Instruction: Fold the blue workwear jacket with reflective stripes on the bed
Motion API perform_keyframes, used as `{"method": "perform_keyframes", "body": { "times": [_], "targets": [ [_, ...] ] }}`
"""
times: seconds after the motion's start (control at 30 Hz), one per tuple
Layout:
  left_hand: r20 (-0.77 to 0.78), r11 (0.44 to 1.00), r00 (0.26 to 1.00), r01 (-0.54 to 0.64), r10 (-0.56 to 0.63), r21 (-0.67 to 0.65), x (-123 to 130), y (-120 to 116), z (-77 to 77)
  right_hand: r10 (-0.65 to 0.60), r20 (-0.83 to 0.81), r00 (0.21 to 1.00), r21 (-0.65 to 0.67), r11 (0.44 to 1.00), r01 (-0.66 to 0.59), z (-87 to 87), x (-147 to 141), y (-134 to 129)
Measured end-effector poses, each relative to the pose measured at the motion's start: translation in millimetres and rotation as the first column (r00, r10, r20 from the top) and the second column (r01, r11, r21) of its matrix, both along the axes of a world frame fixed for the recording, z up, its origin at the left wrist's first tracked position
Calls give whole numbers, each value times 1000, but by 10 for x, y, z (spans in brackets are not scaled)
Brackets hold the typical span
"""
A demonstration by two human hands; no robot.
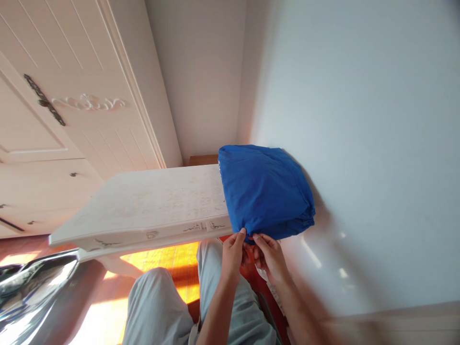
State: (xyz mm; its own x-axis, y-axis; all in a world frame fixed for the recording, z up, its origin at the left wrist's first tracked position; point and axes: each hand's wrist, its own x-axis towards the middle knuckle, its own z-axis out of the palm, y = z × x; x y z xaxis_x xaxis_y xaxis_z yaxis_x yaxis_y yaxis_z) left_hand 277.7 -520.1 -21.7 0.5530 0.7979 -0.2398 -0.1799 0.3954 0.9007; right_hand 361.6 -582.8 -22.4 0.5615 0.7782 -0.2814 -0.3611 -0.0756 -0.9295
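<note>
A bulky blue fabric bundle (266, 191) lies on the right end of a white table (161, 196), against the wall. It looks like a cloth cover with gathered edges; what is inside, if anything, is hidden. At its near lower edge, my left hand (234, 251) pinches the blue cloth between thumb and fingers. Close beside it on the right, my right hand (269, 254) pinches the same edge, with a small reddish bit showing between the two hands. The other fingers curl under and are partly hidden.
A pale wall (366, 143) rises at the right. White cabinets (82, 72) with dark metal handles stand at the left. My knees (154, 302) are under and before the table. A shiny dark rounded object (39, 297) sits at lower left on the sunlit wooden floor (168, 263).
</note>
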Motion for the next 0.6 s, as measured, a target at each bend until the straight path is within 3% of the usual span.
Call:
{"method": "perform_keyframes", "body": {
  "times": [0.17, 0.37, 0.53, 0.57, 0.6],
  "targets": [
    [-46, 999, 998, -42, 42, 3, -57, 13, -23, -21, 83, 996, -38, 999, 24, -123, 112, -94],
    [-122, 996, 992, 44, -33, 83, -250, -69, -18, 209, 165, 964, -142, 972, -186, -114, 256, -402],
    [-198, 955, 961, 229, -191, 188, -898, -450, 217, 268, 245, 932, -116, 962, -246, 125, 338, -596],
    [-215, 947, 958, 235, -188, 219, -1071, -561, 249, 251, 266, 931, -111, 967, -229, 185, 365, -623],
    [-201, 956, 979, 89, -32, 281, -1243, -674, 269, 233, 292, 928, -104, 972, -211, 247, 397, -650]
  ]
}}
